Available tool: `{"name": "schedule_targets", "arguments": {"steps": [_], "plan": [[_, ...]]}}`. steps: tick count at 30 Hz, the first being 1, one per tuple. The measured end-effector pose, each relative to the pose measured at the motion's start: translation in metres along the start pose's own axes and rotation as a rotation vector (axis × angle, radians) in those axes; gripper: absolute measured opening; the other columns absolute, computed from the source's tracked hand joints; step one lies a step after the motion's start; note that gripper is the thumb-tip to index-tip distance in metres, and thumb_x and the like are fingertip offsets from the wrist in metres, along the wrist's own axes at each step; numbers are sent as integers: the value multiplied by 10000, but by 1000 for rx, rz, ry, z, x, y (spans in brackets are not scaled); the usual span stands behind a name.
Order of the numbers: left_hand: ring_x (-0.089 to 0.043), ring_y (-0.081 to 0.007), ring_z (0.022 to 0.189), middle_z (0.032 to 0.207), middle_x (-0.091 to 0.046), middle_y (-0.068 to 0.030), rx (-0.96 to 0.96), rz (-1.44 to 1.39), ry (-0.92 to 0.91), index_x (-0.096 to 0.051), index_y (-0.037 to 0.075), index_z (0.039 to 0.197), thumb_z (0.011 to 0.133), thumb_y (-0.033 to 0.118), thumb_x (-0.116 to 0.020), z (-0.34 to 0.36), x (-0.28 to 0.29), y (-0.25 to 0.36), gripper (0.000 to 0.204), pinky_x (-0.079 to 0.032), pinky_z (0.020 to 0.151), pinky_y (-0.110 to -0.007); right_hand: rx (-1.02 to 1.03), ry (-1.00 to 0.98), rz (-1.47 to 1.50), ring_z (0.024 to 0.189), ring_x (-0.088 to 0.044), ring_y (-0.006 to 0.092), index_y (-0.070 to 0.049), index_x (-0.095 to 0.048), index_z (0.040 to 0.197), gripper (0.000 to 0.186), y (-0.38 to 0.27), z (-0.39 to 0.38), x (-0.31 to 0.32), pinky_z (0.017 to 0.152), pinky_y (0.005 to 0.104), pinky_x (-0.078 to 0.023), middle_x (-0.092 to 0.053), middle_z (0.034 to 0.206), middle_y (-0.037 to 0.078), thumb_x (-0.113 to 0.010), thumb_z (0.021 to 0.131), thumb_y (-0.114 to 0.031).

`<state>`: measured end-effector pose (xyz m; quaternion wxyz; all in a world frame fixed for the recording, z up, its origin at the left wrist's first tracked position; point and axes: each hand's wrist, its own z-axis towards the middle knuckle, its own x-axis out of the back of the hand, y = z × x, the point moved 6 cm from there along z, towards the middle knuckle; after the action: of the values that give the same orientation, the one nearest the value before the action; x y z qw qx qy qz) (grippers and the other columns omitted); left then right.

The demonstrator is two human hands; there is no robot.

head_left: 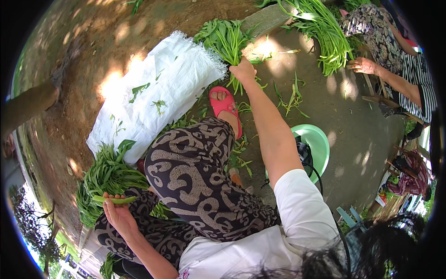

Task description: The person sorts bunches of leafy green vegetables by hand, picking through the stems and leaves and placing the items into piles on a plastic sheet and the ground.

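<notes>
My right hand [243, 72] is stretched far forward, its fingers closed round the stems of a bunch of leafy greens [227, 39]. That bunch lies at the far end of a white woven sack [158, 88], leaves pointing away from me. On the left, beside my knee, my left hand [118, 216] pinches a long, light-green strip [114, 200]; whether it is a stalk or a leaf I cannot tell. Just beyond that hand is a large heap of leafy greens [104, 181], partly hidden by the sack and my leg.
A pale green basin [318, 149] with a black thing in it stands right of my arm. Another person's hand [364, 66] is beside a big pile of long-stemmed greens [325, 37]. Loose leaves [292, 95] litter the ground. A tree trunk [32, 104] rises at left.
</notes>
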<state>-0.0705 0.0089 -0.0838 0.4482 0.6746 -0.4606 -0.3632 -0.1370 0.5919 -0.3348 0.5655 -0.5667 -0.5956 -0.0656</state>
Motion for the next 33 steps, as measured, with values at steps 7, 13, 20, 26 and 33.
{"name": "schedule_targets", "arguments": {"steps": [7,13,20,26,33], "plan": [[-550,-143,924,986,-570,-18,-7,-45,-71,-523,37,1226,953,206,-568,0,-11,3,324,-463,866,-324,67,-200,148,874,-650,343,39,-655,961,476,12,5,17,776,376,-504,-670,932,225,-706,590,-254],[-568,-154,913,981,-576,-36,-1,-141,-158,-495,22,1252,961,192,-554,-3,-25,15,342,-482,881,-340,85,-316,201,669,-616,248,52,-650,698,321,-22,9,60,624,348,-487,-649,723,164,-719,540,-219],[-564,-138,801,956,-557,-68,-126,-69,-267,-362,64,1385,978,139,-510,-27,-58,62,440,-516,766,-322,285,-340,281,579,-575,176,28,-663,695,229,-163,-57,140,548,309,-438,-626,654,94,-697,608,-181],[-581,-142,838,1011,-552,-78,-96,113,-532,-533,21,1234,977,107,-487,-17,-79,81,275,-521,772,-298,527,-419,308,483,-530,157,26,-629,633,200,-277,-160,167,467,302,-390,-580,568,85,-679,627,-168],[-443,-267,1236,1306,-478,-140,92,313,-699,-448,96,1362,870,582,-558,-11,-90,43,700,-380,1003,-458,702,-482,-116,753,-655,262,29,-649,872,358,-329,-306,82,668,370,-521,-660,771,174,-659,610,-215]]}}
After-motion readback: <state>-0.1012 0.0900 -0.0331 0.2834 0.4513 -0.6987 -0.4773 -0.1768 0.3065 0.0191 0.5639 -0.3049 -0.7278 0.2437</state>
